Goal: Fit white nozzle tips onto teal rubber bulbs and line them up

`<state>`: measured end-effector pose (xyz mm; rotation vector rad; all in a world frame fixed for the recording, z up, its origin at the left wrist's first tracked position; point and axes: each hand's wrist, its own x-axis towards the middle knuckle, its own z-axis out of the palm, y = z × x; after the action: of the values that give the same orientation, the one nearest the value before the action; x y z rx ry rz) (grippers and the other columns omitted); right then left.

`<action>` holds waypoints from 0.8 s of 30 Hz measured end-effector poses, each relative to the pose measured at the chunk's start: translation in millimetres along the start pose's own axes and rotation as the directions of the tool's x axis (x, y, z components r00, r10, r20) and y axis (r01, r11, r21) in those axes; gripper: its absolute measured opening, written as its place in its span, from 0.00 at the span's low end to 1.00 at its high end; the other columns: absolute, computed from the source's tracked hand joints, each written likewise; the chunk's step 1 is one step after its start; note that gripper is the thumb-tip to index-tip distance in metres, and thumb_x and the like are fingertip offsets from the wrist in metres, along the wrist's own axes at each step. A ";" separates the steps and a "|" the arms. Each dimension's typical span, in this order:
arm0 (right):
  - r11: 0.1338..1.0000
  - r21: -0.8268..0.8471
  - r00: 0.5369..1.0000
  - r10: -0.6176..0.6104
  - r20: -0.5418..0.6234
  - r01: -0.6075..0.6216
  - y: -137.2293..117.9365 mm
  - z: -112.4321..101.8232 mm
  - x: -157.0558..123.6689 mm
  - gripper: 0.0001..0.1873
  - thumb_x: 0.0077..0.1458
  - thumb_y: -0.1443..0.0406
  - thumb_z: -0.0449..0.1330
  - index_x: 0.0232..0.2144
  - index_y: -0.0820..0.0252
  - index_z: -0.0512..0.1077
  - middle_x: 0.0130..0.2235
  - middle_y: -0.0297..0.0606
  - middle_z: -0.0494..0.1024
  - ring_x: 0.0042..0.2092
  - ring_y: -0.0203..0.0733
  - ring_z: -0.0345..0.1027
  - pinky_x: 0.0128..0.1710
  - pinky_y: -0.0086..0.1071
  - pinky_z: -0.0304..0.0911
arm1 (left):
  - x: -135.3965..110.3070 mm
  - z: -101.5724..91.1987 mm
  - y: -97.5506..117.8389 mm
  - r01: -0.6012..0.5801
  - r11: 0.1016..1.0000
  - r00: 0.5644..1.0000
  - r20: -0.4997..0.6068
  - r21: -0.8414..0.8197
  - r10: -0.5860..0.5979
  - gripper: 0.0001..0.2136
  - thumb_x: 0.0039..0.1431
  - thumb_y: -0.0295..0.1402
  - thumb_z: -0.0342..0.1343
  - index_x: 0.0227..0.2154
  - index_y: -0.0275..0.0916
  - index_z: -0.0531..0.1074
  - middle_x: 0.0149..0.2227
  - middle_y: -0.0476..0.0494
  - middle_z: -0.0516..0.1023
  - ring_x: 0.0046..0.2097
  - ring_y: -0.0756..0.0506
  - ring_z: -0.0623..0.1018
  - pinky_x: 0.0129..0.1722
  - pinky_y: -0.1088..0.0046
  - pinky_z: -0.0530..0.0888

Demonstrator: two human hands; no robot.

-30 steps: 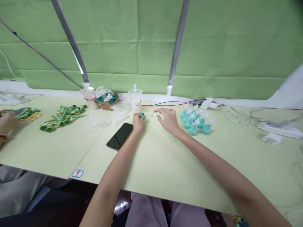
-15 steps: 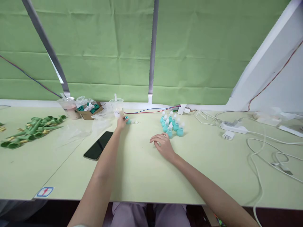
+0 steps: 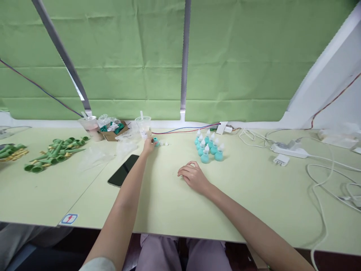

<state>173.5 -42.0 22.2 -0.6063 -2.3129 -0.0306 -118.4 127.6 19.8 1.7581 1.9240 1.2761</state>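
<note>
My left hand (image 3: 148, 145) reaches to the back of the table, its fingers closed around a small turquoise bottle (image 3: 155, 140) whose open mouth shows. Small white tips (image 3: 166, 143) lie just right of it. My right hand (image 3: 195, 177) rests on the tabletop with its fingers loosely bent and nothing in them. Behind it and to its right stands a cluster of turquoise bottles with white pointed tops (image 3: 205, 157), set upright close together.
A black phone (image 3: 123, 171) lies left of my left forearm. Farther left are green cone-shaped parts (image 3: 58, 150), a cardboard box (image 3: 114, 133) and plastic cups (image 3: 143, 126). White cables and a power strip (image 3: 290, 150) cover the right side.
The view has turned slightly left. My right hand has drawn a little away from the upright bottles, toward me. My left hand remains at the turquoise bottle.
</note>
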 end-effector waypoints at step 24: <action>0.996 0.070 0.998 -0.056 0.036 0.053 0.3 3.2 -6.7 0.14 0.57 0.77 0.51 0.32 0.56 0.71 0.36 0.32 0.79 0.37 0.35 0.71 0.47 0.38 0.56 | -162.7 -111.6 13.3 0.188 0.787 0.978 -0.042 0.588 -0.202 0.32 0.56 0.40 0.56 0.59 0.31 0.52 0.50 0.28 0.70 0.52 0.31 0.69 0.48 0.57 0.67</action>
<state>175.6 -43.9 15.4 -0.5131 -2.3567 0.0353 -145.1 -67.7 35.5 1.7278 2.6041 0.6038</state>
